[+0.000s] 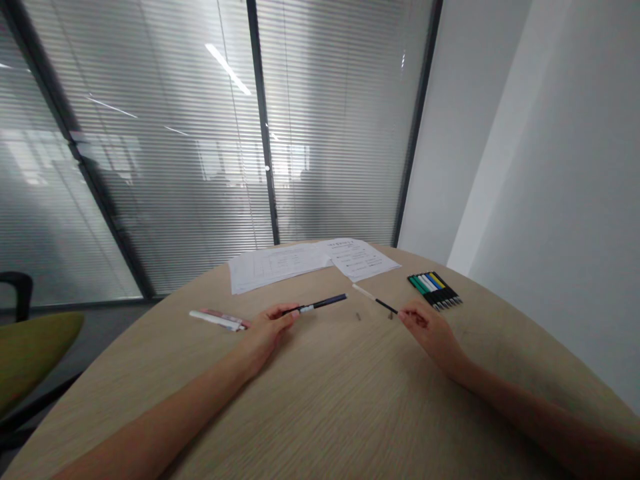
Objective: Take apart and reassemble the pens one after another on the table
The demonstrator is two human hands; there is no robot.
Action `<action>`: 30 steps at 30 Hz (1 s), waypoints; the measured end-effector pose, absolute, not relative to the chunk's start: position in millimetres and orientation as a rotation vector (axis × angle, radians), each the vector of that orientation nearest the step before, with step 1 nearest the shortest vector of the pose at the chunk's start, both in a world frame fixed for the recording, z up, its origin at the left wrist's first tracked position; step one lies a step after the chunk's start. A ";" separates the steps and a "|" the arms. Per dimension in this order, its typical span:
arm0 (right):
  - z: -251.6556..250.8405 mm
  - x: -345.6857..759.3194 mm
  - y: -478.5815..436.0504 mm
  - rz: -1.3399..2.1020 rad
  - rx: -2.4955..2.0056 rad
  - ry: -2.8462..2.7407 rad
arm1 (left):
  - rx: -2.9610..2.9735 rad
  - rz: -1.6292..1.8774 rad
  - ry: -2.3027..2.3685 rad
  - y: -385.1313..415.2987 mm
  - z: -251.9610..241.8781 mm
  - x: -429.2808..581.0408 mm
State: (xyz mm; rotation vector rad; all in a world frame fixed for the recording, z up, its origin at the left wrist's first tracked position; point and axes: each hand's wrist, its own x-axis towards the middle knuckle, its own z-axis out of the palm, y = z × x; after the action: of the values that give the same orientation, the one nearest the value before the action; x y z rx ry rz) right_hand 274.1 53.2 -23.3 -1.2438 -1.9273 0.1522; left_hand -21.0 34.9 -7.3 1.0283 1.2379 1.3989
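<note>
My left hand [270, 327] rests on the round wooden table [320, 400] and pinches the end of a dark blue pen barrel [323, 304] that points right. My right hand [427, 328] pinches the black end of a thin pen refill [374, 299], whose white part points up and left. The two parts are apart, with two tiny pieces [358, 316] lying on the table between them.
A row of several pens [434, 289] lies at the right. Two pens, pink and white [217, 319], lie left of my left hand. Printed sheets [310, 261] sit at the far edge. A green chair [30, 350] stands at left; blinds and a glass wall behind.
</note>
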 end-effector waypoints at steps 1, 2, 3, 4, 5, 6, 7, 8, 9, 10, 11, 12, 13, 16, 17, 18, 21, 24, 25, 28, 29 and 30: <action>-23.0 273.5 52.6 0.165 -1.223 -1.938 | 0.998 1.419 1.220 35.4 -6.7 -21.1; -22.9 272.9 52.0 0.174 -1.204 -1.951 | 0.977 1.431 1.203 35.4 -5.9 -20.7; -22.7 272.3 51.5 0.180 -1.193 -1.962 | 0.965 1.434 1.193 34.9 -4.9 -20.1; -22.6 271.9 51.1 0.183 -1.188 -1.970 | 0.961 1.432 1.191 34.1 -3.9 -19.3; -22.5 271.6 50.9 0.187 -1.189 -1.973 | 0.960 1.430 1.196 33.3 -3.1 -18.6; -22.3 271.5 50.7 0.191 -1.194 -1.974 | 0.961 1.426 1.203 32.5 -2.6 -18.0; -22.1 271.5 50.6 0.194 -1.199 -1.975 | 0.963 1.422 1.210 31.9 -2.4 -17.7; -21.9 271.6 50.7 0.197 -1.203 -1.977 | 0.963 1.420 1.214 31.7 -2.6 -17.6; -21.8 271.7 50.8 0.196 -1.205 -1.980 | 0.963 1.419 1.215 31.9 -3.0 -17.7; -21.8 271.9 51.0 0.194 -1.206 -1.985 | 0.963 1.417 1.214 32.4 -3.7 -18.0; -21.9 272.0 51.3 0.189 -1.204 -1.990 | 0.964 1.417 1.213 33.1 -4.6 -18.5; -22.1 272.0 51.6 0.183 -1.200 -1.991 | 0.966 1.420 1.211 33.9 -5.5 -19.0; -22.5 272.1 51.9 0.179 -1.197 -1.987 | 0.968 1.423 1.210 34.7 -6.4 -19.5; -24.1 272.3 52.9 0.168 -1.201 -1.970 | 0.975 1.435 1.210 35.9 -8.3 -20.4; -24.6 272.4 53.2 0.161 -1.205 -1.967 | 0.976 1.437 1.207 35.9 -8.6 -20.4; -24.9 272.5 53.4 0.154 -1.206 -1.968 | 0.978 1.437 1.205 35.7 -8.7 -20.3; -24.2 272.3 53.0 0.140 -1.190 -1.985 | 0.982 1.439 1.211 34.8 -8.3 -19.5; -21.9 271.4 51.3 0.133 -1.185 -1.990 | 0.983 1.449 1.225 34.8 -8.1 -19.1; -21.3 271.1 50.8 0.129 -1.188 -1.989 | 0.985 1.455 1.226 35.1 -8.3 -19.3; -20.8 270.6 50.3 0.122 -1.188 -1.991 | 1.005 1.463 1.233 36.1 -9.4 -20.2; -21.0 270.6 50.4 0.120 -1.183 -1.995 | 1.014 1.457 1.241 36.2 -9.6 -20.4; -21.3 270.6 50.5 0.118 -1.179 -1.996 | 1.022 1.448 1.249 36.0 -9.5 -20.6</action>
State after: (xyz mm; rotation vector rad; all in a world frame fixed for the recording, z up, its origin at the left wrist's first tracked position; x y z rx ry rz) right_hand 270.6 50.5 -21.3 -1.1788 -1.9961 0.1181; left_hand -20.6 36.0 -9.5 1.0218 1.2494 1.4483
